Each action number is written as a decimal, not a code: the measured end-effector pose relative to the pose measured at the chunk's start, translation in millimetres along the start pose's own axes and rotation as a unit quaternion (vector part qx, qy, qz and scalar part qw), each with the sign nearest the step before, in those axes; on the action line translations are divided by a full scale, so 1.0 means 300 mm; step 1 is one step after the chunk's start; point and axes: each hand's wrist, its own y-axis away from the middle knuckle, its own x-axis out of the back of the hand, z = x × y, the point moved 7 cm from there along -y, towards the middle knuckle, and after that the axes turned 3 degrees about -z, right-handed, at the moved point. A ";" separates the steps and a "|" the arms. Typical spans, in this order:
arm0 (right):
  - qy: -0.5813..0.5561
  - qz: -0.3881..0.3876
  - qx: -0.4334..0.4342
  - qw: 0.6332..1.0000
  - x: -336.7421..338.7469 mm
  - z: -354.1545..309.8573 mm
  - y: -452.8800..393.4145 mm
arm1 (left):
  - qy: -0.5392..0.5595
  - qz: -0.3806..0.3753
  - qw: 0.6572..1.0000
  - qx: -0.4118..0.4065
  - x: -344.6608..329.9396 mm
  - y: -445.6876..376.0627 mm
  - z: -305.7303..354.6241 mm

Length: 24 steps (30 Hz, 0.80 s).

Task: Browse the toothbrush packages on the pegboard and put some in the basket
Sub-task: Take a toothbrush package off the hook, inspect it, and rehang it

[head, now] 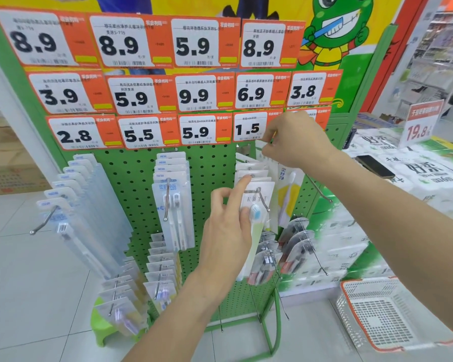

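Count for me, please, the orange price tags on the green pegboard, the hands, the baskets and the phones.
Orange price tags: 14 (one is half hidden behind the right hand)
Hands: 2, left and right, each pinching a toothbrush package
Basket: 1
Phone: 1
Total: 18

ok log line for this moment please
stage: browsing | left hand: holds front toothbrush pack on hook | right hand: pinching a pack top near pegboard | basket: on floor, nothing visible inside
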 end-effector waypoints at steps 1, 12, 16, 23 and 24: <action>-0.010 0.018 0.003 1.000 0.016 0.001 0.009 | 0.001 -0.001 1.000 0.003 0.000 -0.004 -0.002; -0.145 0.270 0.059 0.950 0.198 0.006 0.149 | 0.004 0.020 1.000 0.006 -0.005 -0.050 -0.017; -0.175 0.328 0.081 0.925 0.232 -0.017 0.205 | -0.001 0.024 1.000 0.008 -0.006 -0.058 -0.017; -0.199 0.372 0.106 0.900 0.257 -0.028 0.306 | -0.012 0.032 0.999 -0.020 0.008 -0.045 -0.008; -0.200 0.367 0.108 0.902 0.252 -0.028 0.316 | -0.012 0.037 0.999 -0.023 0.013 -0.039 -0.006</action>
